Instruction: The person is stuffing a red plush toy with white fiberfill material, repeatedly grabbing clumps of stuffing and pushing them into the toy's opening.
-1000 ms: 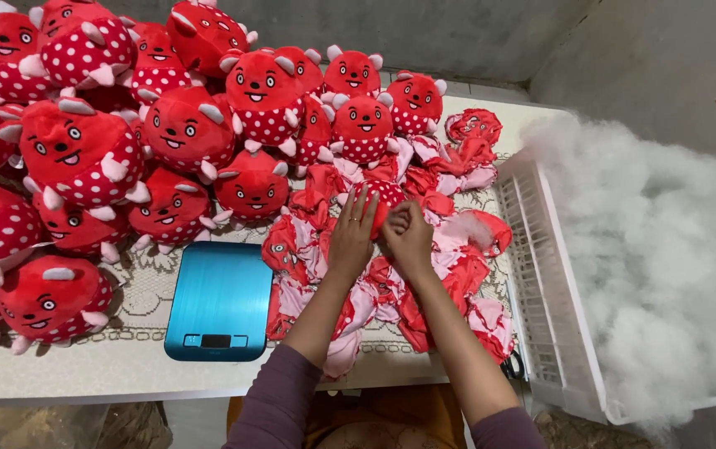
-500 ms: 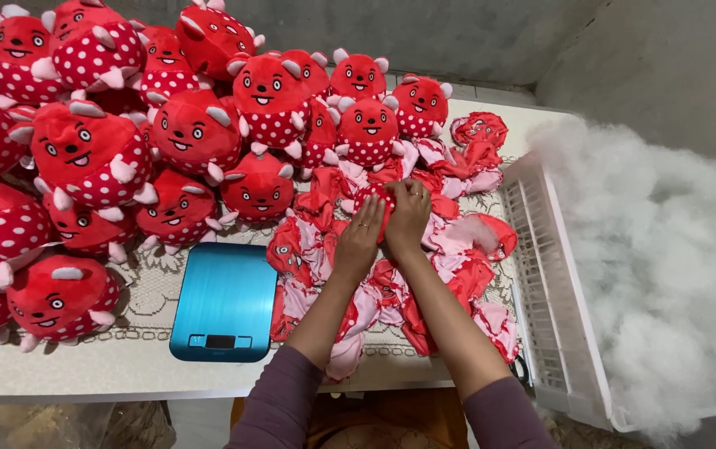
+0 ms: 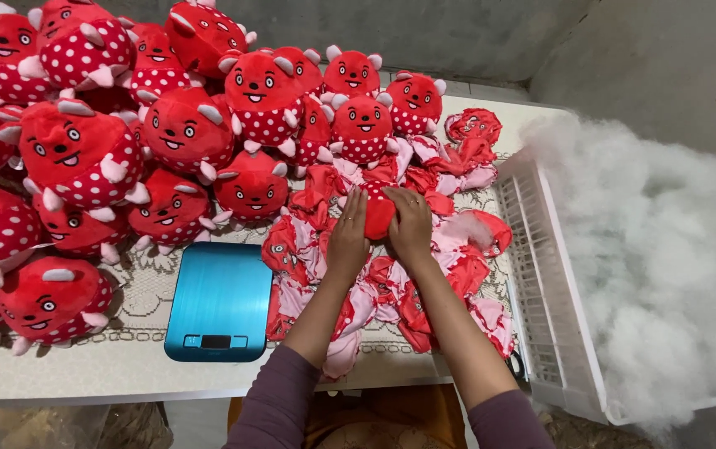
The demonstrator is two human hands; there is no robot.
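My left hand (image 3: 348,235) and my right hand (image 3: 409,224) are side by side on a heap of flat, unstuffed red-and-pink toy skins (image 3: 391,287) in the middle of the table. Together they grip one red skin (image 3: 379,209) between them, fingers curled onto it. The skins spread from my hands out to the white crate on the right. A blue kitchen scale (image 3: 220,303) lies just left of my left forearm.
Several stuffed red toys with white dots (image 3: 83,158) are piled over the left and back of the table. A white slatted crate (image 3: 545,283) at the right edge holds a big mass of white stuffing fibre (image 3: 653,249). A lace cloth (image 3: 146,287) covers the tabletop.
Both hands moved a little further from me over the skin heap and closed on one red skin. The view shifted slightly.
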